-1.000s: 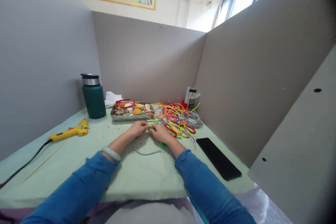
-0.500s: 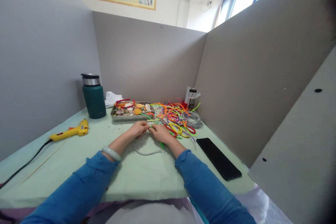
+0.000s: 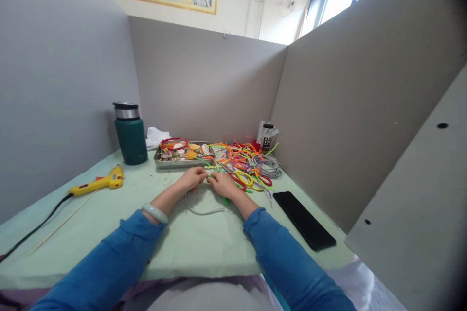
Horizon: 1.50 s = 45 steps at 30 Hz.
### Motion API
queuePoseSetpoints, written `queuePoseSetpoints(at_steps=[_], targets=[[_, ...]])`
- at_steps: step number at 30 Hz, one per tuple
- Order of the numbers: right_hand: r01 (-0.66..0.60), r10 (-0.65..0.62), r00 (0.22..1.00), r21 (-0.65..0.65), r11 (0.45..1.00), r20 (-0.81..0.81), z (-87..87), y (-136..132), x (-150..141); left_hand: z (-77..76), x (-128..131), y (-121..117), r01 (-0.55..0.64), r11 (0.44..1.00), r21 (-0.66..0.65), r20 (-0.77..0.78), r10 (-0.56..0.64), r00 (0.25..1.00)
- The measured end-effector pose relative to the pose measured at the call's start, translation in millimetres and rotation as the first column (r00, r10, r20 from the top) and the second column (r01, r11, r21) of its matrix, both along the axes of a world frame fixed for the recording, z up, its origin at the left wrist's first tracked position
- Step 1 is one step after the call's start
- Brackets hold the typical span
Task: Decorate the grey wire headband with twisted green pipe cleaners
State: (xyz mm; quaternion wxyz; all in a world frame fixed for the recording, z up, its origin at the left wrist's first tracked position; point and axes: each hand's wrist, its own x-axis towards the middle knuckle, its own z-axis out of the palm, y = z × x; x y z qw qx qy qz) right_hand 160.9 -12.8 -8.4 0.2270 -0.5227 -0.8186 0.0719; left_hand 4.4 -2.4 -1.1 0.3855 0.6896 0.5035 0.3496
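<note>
My left hand (image 3: 194, 178) and my right hand (image 3: 221, 183) meet over the middle of the table, fingertips almost touching. Both are closed in a pinch. A small bit of green shows between the fingertips, but my fingers cover most of whatever they hold. Under my right hand a fuzzy green pipe cleaner end (image 3: 225, 201) sticks out. A thin grey cord (image 3: 206, 214) curves over the table just below my hands, its upper end running up beside my left hand. Beyond my right hand lies a tangled heap of coloured pipe cleaners (image 3: 242, 158).
A metal tray (image 3: 182, 164) of shells stands behind my hands. At left are a green bottle (image 3: 131, 141), a yellow glue gun (image 3: 97, 184) with its cable, and a thin stick (image 3: 62, 223). A black phone (image 3: 304, 220) lies at right. Grey partitions (image 3: 204, 77) enclose the table.
My fingers have shifted very slightly at the pinch. Everything else stays where it was.
</note>
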Motion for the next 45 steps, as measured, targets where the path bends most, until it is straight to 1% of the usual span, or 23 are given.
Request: queuePoseSetpoints(at_steps=[6, 12, 16, 23, 27, 30, 34, 42, 45], targets=[[-0.002, 0.002, 1.0, 0.0, 1.0, 0.002, 0.0, 1, 0, -5.6, -1, 5, 0.014, 0.999, 0.029, -0.018, -0.013, 1.0], [0.001, -0.001, 1.0, 0.01, 1.0, 0.015, -1.4, 2, -1, -0.5, 1, 1, -0.002, 0.999, 0.037, -0.084, 0.005, 0.996], [-0.005, 0.005, 1.0, 0.002, 1.0, 0.019, -2.1, 2, 0, 0.4, 0, 1, -0.011, 0.999, 0.035, -0.086, 0.014, 0.996], [-0.008, 0.008, 1.0, 0.0, 1.0, 0.001, -1.0, 1, 0, -3.4, -2, 4, -0.009, 1.0, -0.017, -0.023, 0.008, 1.0], [-0.019, 0.017, 0.998, -0.031, 0.999, -0.058, 1.0, 0, 0, -1.7, -2, 2, 0.01, 0.998, -0.065, 0.06, -0.006, 0.998], [-0.032, 0.025, 0.993, -0.062, 0.998, -0.115, 3.1, -1, 1, -1.5, -3, 1, 0.027, 0.997, -0.073, 0.101, -0.019, 0.995], [-0.035, 0.024, 0.988, -0.068, 0.997, -0.154, 4.3, -2, 1, -2.1, -4, 1, 0.043, 0.998, -0.048, 0.096, -0.038, 0.995], [-0.059, 0.048, 0.983, -0.054, 0.997, -0.178, 0.4, 1, 4, 6.6, -2, -6, -0.029, 0.995, -0.096, 0.084, 0.038, 0.996], [-0.067, 0.055, 0.98, -0.059, 0.996, -0.19, 0.0, 2, 4, 6.9, -3, -5, -0.039, 0.994, -0.101, 0.076, 0.047, 0.996]])
